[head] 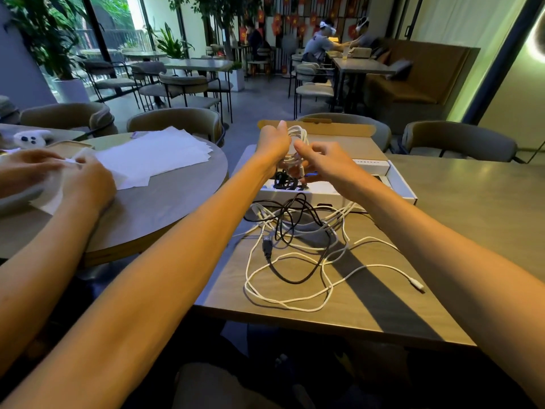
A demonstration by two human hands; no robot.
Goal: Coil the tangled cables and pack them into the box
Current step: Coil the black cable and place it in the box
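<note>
My left hand holds a coil of white cable upright above the open white box. My right hand pinches the lower part of that same coil. A coiled black cable lies inside the box under my hands. On the table in front of the box sprawls a tangle of white cable and black cable, with a white plug at the right end. The box's cardboard lid stands open behind.
Another person's hands handle white paper sheets on the round table to the left. A white controller lies at far left. Chairs stand behind my square table. People sit at tables farther back.
</note>
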